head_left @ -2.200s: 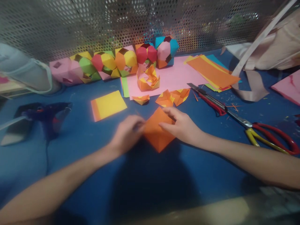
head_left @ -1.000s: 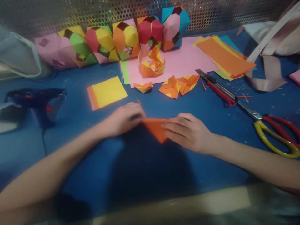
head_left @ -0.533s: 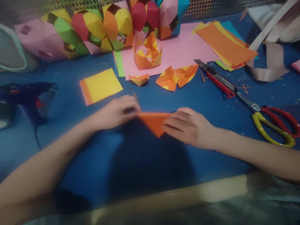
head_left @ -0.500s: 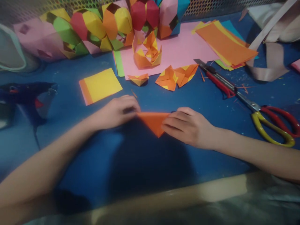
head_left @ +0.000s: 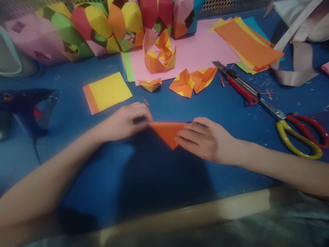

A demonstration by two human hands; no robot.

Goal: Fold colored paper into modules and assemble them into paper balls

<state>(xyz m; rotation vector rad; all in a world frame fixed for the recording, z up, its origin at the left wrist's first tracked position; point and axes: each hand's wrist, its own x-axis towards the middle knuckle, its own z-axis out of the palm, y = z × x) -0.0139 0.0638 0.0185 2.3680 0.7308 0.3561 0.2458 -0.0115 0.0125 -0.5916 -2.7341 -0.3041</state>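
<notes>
An orange paper folded into a triangle [head_left: 168, 132] is held between my hands, its point toward me and its long edge away from me. My left hand [head_left: 135, 118] pinches the left corner with closed fingers. Over the right corner lies my right hand [head_left: 203, 139], fingers together, gripping the paper and hiding that end. Just beyond are a small folded orange-and-yellow piece [head_left: 150, 85] and two joined folded pieces [head_left: 192, 81]. A stack of square papers [head_left: 110, 92], yellow on top, lies beyond my left hand.
A blue glue gun [head_left: 28, 106] lies at the left. Scissors [head_left: 298, 127] and a utility knife [head_left: 238, 82] lie at the right. Behind stand colourful paper balls [head_left: 100, 25], an orange paper crown shape [head_left: 160, 56], pink sheets [head_left: 197, 44], orange strips [head_left: 249, 44] and a ribbon [head_left: 295, 68].
The camera view has shifted slightly, so the things at the back sit a little higher and further left. Both hands keep hold of the folded paper triangle in nearly the same pose.
</notes>
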